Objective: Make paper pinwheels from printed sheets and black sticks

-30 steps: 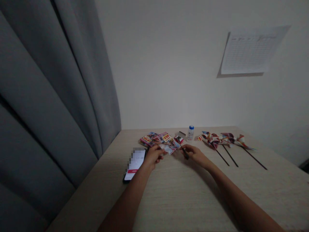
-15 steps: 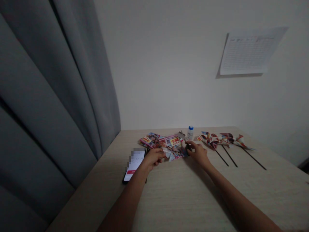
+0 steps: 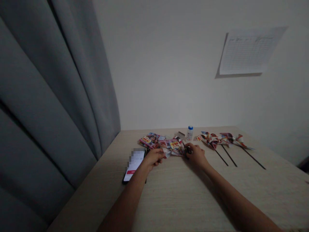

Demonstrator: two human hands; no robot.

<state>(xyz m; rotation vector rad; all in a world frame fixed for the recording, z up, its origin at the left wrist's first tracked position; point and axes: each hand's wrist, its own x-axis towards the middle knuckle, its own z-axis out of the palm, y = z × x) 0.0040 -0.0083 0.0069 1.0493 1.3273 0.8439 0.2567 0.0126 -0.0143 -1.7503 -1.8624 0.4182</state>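
A glossy printed sheet (image 3: 174, 147) lies on the pale wood-grain surface (image 3: 193, 196) between the hands. Its left edge is pinched by the left hand (image 3: 152, 159), narrowly closed between thumb and fingers, so that the paper appears to be kept from sliding. The right hand (image 3: 196, 156) is curled around a small dark tool (image 3: 187, 152) at the sheet's right edge; scissor handles are suggested, but the blades cannot be made out. The left forearm (image 3: 127, 193) is extended forward from the lower middle of the view, and the right forearm (image 3: 229, 190) is angled in from the lower right, the wrists being kept low over the surface.

A second printed sheet (image 3: 151, 140) is laid just behind the left hand, and a smartphone (image 3: 134, 164) with a lit screen is placed beside it. A white bottle (image 3: 190, 133) with a blue cap stands upright further back. Three paper pinwheels (image 3: 212, 140) on black sticks are laid side by side to the right.
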